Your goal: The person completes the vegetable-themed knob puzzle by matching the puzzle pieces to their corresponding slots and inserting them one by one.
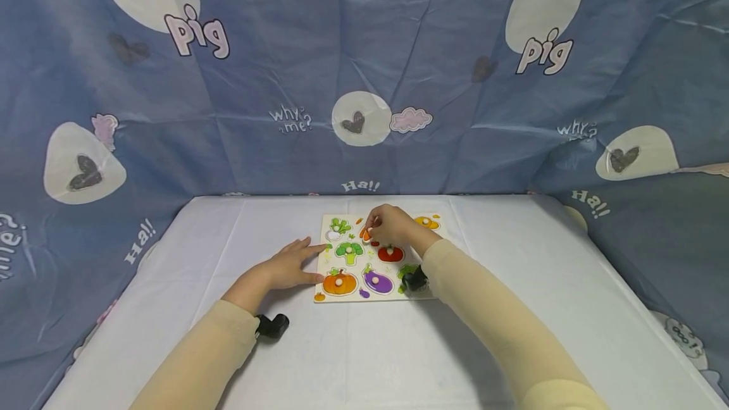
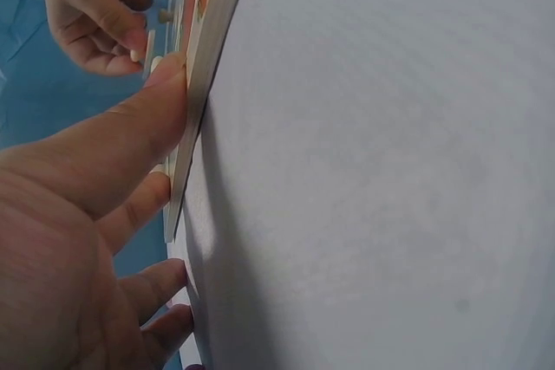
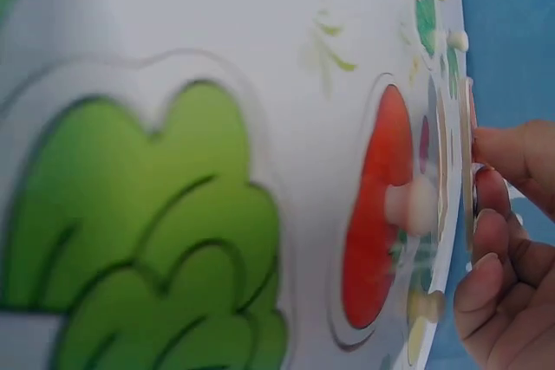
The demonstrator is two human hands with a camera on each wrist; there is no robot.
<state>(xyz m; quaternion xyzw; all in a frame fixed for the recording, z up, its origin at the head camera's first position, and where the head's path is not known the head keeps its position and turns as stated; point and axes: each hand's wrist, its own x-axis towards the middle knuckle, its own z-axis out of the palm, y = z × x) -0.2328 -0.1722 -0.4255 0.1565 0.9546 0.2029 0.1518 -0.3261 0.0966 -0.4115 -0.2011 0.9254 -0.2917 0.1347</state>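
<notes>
A wooden knob puzzle board (image 1: 387,298) with vegetable pieces lies on the white table. My right hand (image 1: 392,226) pinches an orange piece, apparently a carrot (image 1: 366,234), over the board's upper middle. In the right wrist view this thin piece (image 3: 469,179) stands on edge at the fingertips, slightly off the board. My left hand (image 1: 289,266) rests at the board's left side, fingers spread, with thumb and index finger touching its edge. Around the hands sit a broccoli (image 1: 349,252), a tomato (image 1: 390,254), a pumpkin (image 1: 340,283) and an eggplant (image 1: 378,281), each with a knob.
White cloth covers the table (image 1: 353,359). A blue printed curtain (image 1: 364,62) rises behind and on both sides. Black wrist cameras sit on the left sleeve (image 1: 199,359) and right sleeve (image 1: 501,328); the right camera hides part of a green piece (image 1: 405,269).
</notes>
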